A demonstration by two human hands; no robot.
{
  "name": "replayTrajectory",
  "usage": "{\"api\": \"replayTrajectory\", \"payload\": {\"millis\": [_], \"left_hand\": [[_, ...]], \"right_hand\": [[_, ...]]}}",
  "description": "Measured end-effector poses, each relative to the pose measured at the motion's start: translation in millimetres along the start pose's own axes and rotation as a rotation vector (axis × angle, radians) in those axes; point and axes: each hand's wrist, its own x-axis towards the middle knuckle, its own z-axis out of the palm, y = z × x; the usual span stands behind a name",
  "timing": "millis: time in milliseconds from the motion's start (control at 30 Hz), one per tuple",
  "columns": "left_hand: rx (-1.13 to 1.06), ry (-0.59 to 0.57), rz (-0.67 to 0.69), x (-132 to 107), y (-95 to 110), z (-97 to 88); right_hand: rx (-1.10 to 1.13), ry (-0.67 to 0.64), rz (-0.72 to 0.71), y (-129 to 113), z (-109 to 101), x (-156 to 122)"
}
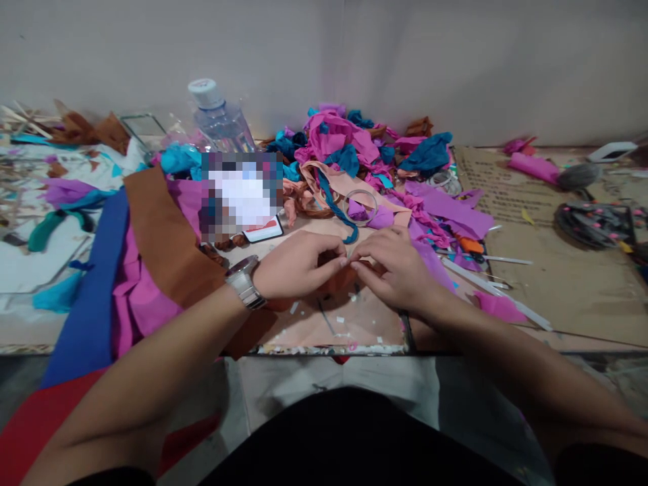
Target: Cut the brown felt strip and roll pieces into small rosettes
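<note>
My left hand (308,264), with a metal watch (246,280) on its wrist, and my right hand (395,266) meet fingertip to fingertip above the table. Both pinch with thumb and forefinger. Brown crepe paper (335,280) shows right under the fingertips, partly hidden by the hands. Just beyond them lies a twisted teal paper cord (331,199), its looped end close to my fingers. A thin clear ring (360,206) rests behind my right hand. Long strips of brown (159,229), pink (139,297) and blue crepe paper (94,277) run beneath or beside my left forearm.
A clear bottle (223,125) with a white cap stands at the back, behind a phone (263,229) with a blurred screen. Crumpled pink and teal paper (349,142) is heaped by the wall. Green-handled pliers (45,231) lie left; cardboard (506,202) and white sticks (521,307) lie right.
</note>
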Motion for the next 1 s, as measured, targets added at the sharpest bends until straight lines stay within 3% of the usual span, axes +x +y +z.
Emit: {"api": "replayTrajectory", "payload": {"millis": [267,600,1000], "left_hand": [[-0.164,-0.004,-0.014,3.4,-9.2,4.2],[-0.125,-0.080,0.016,4.3,-12.3,3.4],[-0.189,-0.061,-0.011,5.2,-12.4,5.1]], "right_hand": [[-0.025,0.007,-0.014,-0.3,-1.4,0.2],[-0.051,0.010,-0.030,0.1,-0.9,-1.6],[-0.073,0.005,-0.045,1.7,0.4,-1.2]]}}
